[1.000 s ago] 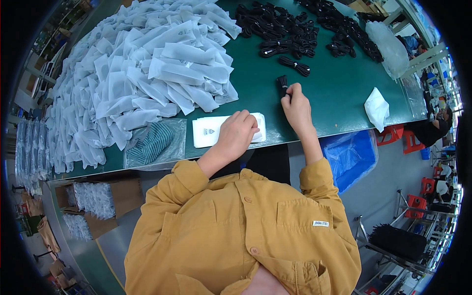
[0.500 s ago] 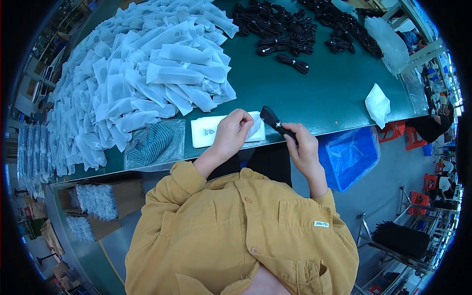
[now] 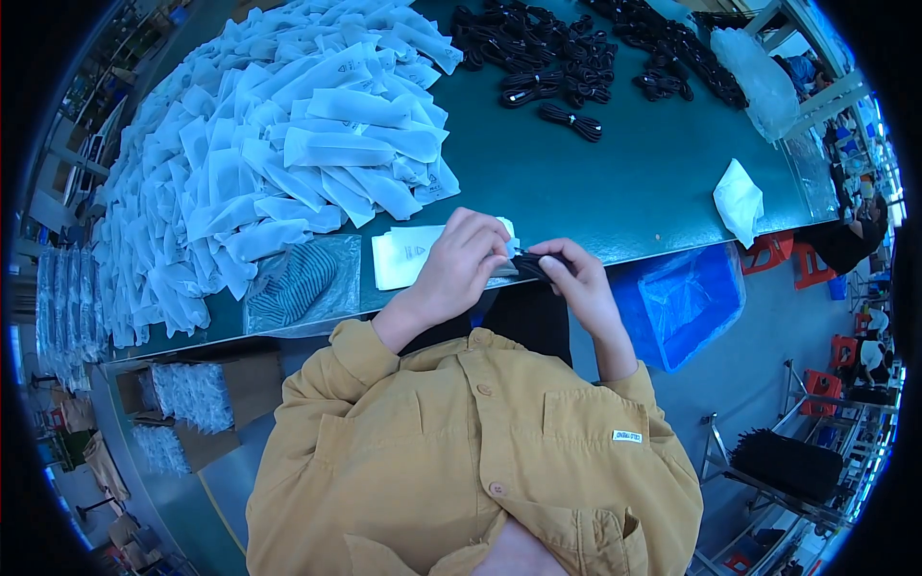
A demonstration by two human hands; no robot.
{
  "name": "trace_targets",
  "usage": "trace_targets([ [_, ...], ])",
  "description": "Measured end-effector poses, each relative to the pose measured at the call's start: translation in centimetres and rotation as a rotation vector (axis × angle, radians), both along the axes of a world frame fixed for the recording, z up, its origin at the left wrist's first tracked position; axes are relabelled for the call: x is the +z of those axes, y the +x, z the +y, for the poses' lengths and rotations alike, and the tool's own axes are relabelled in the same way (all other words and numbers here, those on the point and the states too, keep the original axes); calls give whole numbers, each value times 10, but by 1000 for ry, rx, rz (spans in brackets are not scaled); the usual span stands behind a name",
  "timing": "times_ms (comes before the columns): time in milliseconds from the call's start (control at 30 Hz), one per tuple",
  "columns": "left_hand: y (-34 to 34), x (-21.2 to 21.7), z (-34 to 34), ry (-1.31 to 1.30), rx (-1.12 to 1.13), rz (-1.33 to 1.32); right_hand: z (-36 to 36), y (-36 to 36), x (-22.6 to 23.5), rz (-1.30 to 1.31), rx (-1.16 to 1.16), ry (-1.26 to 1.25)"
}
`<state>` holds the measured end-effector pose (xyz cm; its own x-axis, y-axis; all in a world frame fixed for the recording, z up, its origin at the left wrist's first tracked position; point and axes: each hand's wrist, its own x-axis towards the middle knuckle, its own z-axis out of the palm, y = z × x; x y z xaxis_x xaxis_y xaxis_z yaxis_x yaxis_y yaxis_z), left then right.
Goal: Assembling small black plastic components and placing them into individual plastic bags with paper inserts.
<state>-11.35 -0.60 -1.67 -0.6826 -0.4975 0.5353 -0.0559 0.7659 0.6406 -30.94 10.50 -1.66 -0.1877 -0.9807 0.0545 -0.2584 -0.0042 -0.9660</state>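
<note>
My left hand (image 3: 459,266) grips the open end of a white flat pouch (image 3: 408,255) lying at the near edge of the green table (image 3: 624,182). My right hand (image 3: 574,280) holds a black coiled cable bundle (image 3: 528,263) with its end at the pouch's mouth. The two hands touch each other over the table edge. How far the bundle is inside the pouch is hidden by my fingers.
A big heap of filled white pouches (image 3: 279,154) covers the table's left. Loose black cable bundles (image 3: 567,62) lie at the far middle and right. A clear bag with striped contents (image 3: 303,283) sits near left. A crumpled white bag (image 3: 738,200) is at right, a blue bin (image 3: 677,302) below.
My right hand picked a black cable bundle off the table, carried it back toward me, and now meets my left hand at the pouch's opening.
</note>
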Motion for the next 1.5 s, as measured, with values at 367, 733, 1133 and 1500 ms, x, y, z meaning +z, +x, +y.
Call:
trace_targets([
  [367,17,39,-53,903,126,443,-53,12,35,366,-80,-477],
  [733,26,32,-46,234,367,57,-145,-96,-40,1378,-424,-221],
  [1133,-11,-33,1,34,257,-144,-53,-31,-9,290,-190,-7],
  [1500,-8,-26,4,-53,265,-103,8,-8,5,759,-187,-251],
])
